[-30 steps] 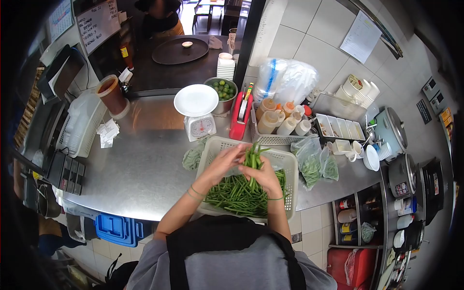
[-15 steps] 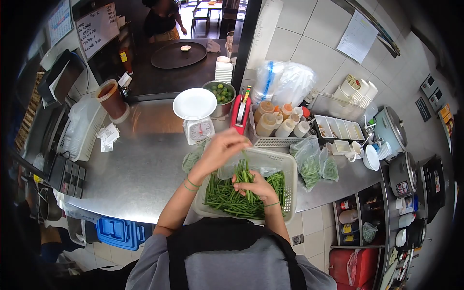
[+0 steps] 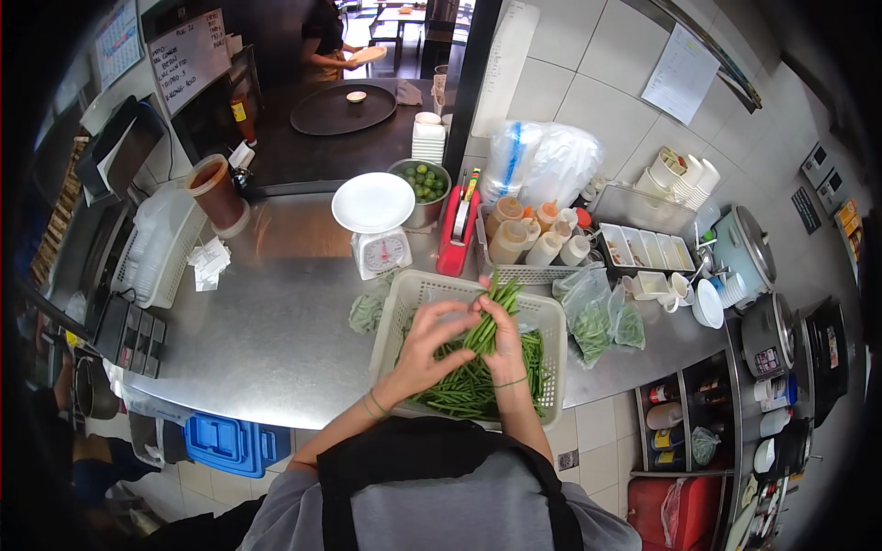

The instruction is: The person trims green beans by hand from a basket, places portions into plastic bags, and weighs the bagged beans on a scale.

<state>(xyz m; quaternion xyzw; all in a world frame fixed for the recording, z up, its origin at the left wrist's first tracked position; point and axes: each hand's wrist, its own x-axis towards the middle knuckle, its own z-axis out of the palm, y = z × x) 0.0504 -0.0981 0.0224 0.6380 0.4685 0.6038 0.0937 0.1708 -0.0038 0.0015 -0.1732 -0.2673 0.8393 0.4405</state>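
Note:
A bunch of green beans point(image 3: 503, 296) stands upright in my right hand point(image 3: 501, 344), whose fingers are wrapped round it. My left hand point(image 3: 432, 342) is just left of the bunch, fingers spread and slightly blurred. Its fingertips are close to the beans; whether they touch I cannot tell. Below both hands sits a white perforated plastic basket point(image 3: 555, 367) with a heap of loose green beans point(image 3: 459, 397) in it. Clear plastic shows under part of the heap. Thin green bands circle both of my wrists.
Behind the basket are a kitchen scale point(image 3: 381, 253) with a white plate, a red tape dispenser point(image 3: 457, 230) and a crate of squeeze bottles point(image 3: 528, 237). Bagged greens point(image 3: 588, 326) lie to the right. Beyond the counter a person point(image 3: 326, 46) holds a plate.
My left hand has come down from above the basket to beside the bunch. My right hand has raised the beans slightly and moved right. The person behind now holds a plate.

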